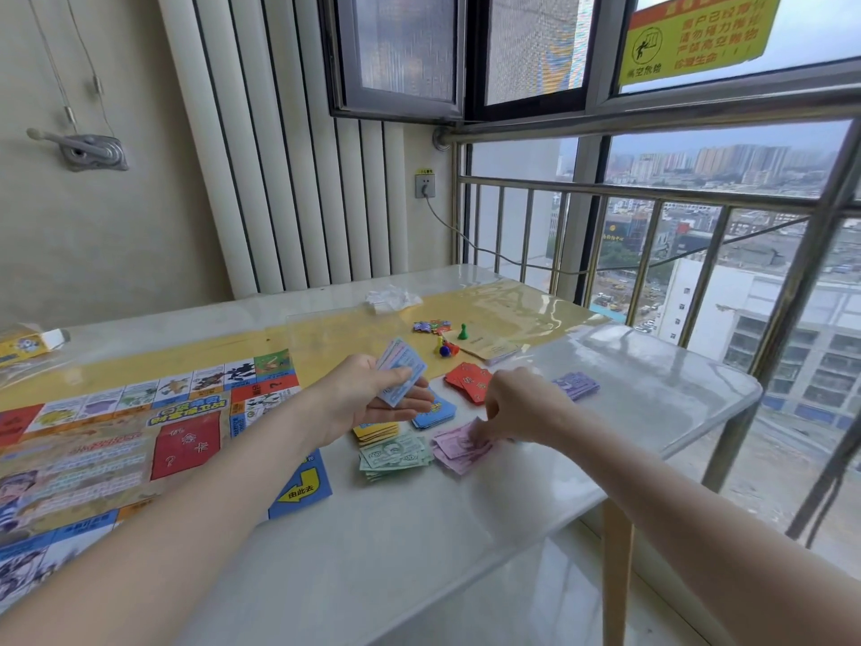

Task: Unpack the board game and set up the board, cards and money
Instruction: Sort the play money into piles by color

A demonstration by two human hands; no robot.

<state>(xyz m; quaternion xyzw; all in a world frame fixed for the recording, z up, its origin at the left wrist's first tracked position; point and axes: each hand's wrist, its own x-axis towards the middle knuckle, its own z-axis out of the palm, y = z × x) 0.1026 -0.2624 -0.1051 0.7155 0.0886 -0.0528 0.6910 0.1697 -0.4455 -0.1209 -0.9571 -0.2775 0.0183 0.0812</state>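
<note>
Holding a fan of pale blue paper banknotes (401,371) at frame centre, the left hand (372,394) partly hides the blue card stack (435,412); the right hand (517,405) pinches pink banknotes (454,447) on the white counter (652,389), fingertips hard to make out. The colourful paper game board (140,440) is cut off lower left.

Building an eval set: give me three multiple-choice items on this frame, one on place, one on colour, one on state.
1. Where is the board?
A. left of the money piles
B. right of them
C. on the floor

2. What colour is the pile under the right hand?
A. green
B. pink
C. yellow

3. What is the left hand doing?
A. resting flat
B. holding blue notes
C. gripping a pawn

Key: A, the board lies left of the green pile; B, the fingers pinch the pink pile; B, the notes sit fanned in its grasp.
</note>
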